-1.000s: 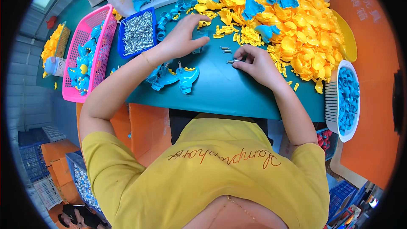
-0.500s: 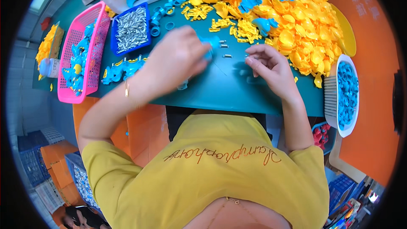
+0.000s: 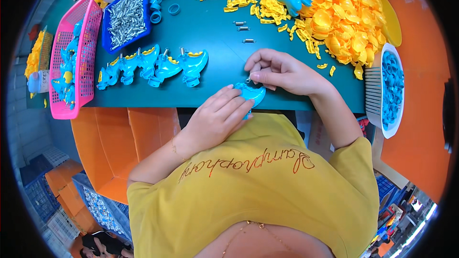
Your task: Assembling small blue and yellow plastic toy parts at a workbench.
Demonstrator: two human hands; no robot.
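Near the table's front edge, my left hand [image 3: 217, 117] holds a curved blue plastic piece [image 3: 254, 94], its fingers lying over the left part of it. My right hand [image 3: 282, 72] pinches a small metal spring [image 3: 248, 80] between thumb and forefinger, right at the upper edge of that piece. The fingers partly hide where the spring and piece meet. To the left stands a row of several blue pieces [image 3: 192, 69] with yellow toothed strips, most with springs sticking up. Three loose springs [image 3: 249, 41] lie on the green table beyond my hands.
A blue tray [image 3: 106, 33] full of springs and a pink basket [image 3: 87, 57] of blue parts stand left. Blue rings [image 3: 174, 9] lie behind. A large heap of yellow shells [image 3: 334, 19] fills the far right, beside a white basket [image 3: 373, 98] of blue parts.
My left hand has come back toward the front edge and now holds the blue piece there. My right hand has moved nearer, bringing the spring against it. The whole view has shifted.
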